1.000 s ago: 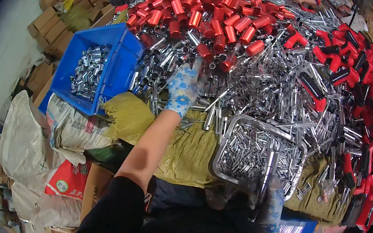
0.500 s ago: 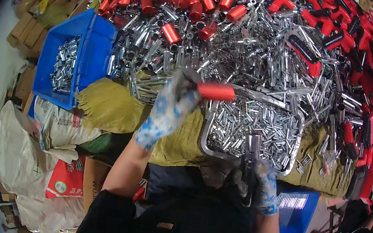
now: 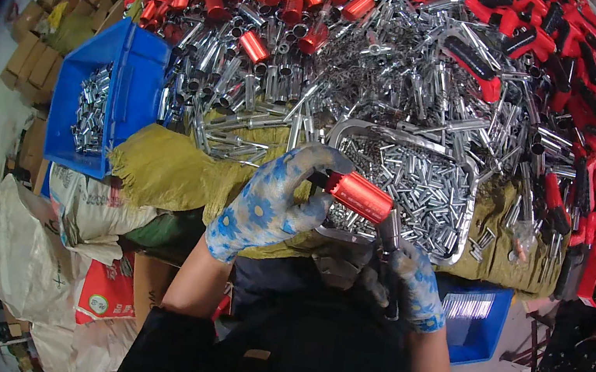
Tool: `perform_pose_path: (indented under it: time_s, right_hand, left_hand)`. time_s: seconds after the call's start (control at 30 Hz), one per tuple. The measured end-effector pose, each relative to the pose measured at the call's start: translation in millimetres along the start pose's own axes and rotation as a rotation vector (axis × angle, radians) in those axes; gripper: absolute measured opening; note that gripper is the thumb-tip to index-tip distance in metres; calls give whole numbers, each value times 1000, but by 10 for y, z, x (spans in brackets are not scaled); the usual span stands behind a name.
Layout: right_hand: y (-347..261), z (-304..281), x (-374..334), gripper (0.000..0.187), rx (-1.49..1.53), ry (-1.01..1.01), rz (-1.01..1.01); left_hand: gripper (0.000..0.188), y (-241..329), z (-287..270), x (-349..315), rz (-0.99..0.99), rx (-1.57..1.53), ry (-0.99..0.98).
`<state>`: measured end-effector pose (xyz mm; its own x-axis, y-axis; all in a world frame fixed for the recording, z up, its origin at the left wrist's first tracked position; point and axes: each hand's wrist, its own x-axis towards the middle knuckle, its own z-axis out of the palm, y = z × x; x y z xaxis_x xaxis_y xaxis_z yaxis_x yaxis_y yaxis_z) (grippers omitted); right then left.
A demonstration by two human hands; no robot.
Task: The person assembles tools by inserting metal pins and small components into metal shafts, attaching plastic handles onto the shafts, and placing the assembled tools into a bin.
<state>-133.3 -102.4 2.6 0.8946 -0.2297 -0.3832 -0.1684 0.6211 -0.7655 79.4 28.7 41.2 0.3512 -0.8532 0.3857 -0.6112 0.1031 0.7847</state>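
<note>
The red cylinder (image 3: pixel 361 197) gripped by my left hand (image 3: pixel 269 201) has come down to the metal tube (image 3: pixel 389 231) my right hand (image 3: pixel 416 283) clasps, seemingly not yet seated, many loose cylinders (image 3: pixel 253 46) remaining.

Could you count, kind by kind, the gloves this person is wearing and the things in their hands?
White fabric gloves with blue flowers: 2
Red metal cylinder, in the left hand: 1
Silver metal tube, in the right hand: 1
Total: 4
</note>
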Motion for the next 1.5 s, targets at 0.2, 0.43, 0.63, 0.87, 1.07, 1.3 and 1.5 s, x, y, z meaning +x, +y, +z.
perform_pose_path:
  time_s: [0.2, 0.43, 0.63, 0.87, 1.07, 1.3, 1.5]
  right_hand:
    - [-47, -7, -24, 47, -131, 21, -56]
    - [-124, 32, -34, 49, -197, 67, -106]
    - [64, -81, -97, 52, -97, 34, -212]
    - [-51, -51, -82, 43, -504, -178, 138]
    - [139, 32, 57, 43, -442, -438, 212]
    - [136, 94, 42, 102, 152, -7, -217]
    - [67, -424, 100, 51, -271, 595, -273]
  left_hand:
    - [39, -76, 69, -3, 98, -77, 27]
    - [42, 63, 461, 8, -16, -516, 177]
    - [63, 60, 317, 54, -492, -1005, 280]
    - [73, 228, -142, 251, -219, 213, -930]
    - [53, 540, 122, 391, -114, 297, -1057]
    - [28, 473, 779, 414, -78, 81, -278]
    - [31, -228, 958, 967, 146, 455, -162]
